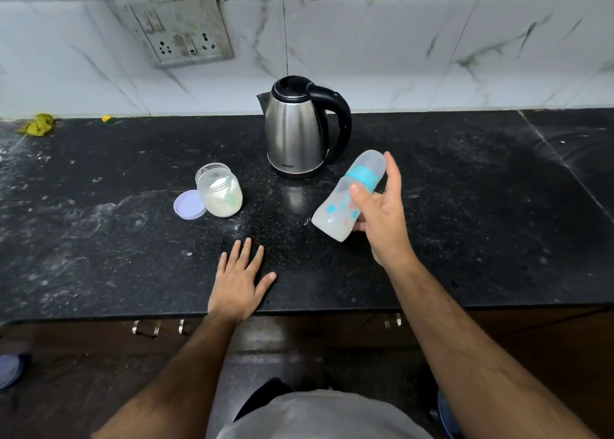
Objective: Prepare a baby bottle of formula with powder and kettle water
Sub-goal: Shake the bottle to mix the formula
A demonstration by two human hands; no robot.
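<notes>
A black granite countertop [465, 206] carries a steel electric kettle [295, 132] with a black lid and handle; small dark lettering near its base looks like "MILTON", though it is hard to read. Left of it stands an open formula jar [222, 194] of white powder, its lilac lid [188, 205] touching alongside. The right hand [382, 212] grips the baby bottle [349, 194] above the counter, tilted, capped, with a turquoise collar and coloured prints. The left hand [239, 279] lies flat, fingers spread.

Left hand [240, 280] lies flat, fingers spread; right hand [378, 214] is raised, its grip loosely curled, forefinger extended.
</notes>
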